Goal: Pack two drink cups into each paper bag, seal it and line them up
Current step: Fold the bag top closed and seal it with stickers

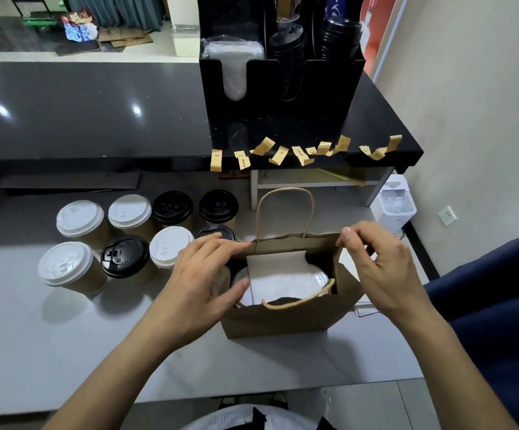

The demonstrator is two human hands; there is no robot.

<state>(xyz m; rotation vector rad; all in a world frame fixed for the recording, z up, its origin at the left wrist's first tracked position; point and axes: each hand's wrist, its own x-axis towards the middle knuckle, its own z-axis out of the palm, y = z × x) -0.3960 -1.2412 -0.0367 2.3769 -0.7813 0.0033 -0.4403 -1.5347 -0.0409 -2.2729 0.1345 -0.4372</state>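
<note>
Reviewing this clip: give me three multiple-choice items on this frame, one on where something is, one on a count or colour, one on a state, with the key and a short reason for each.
1. Where do the loose cups stand relative to the paper bag?
A. To its left
B. To its right
C. Behind it on the black counter

2. How many white-lidded cups stand outside the bag?
A. Two
B. Four
C. Six

3. What state is the bag's top in?
A. Folded and taped shut
B. Open, held at the rim
C. Lying flat, unopened

Answers:
1 A, the cups cluster on the grey table left of the bag.
2 B, four white lids show among black ones.
3 B, the left hand and right hand hold the open rim, with white contents visible inside.
</note>
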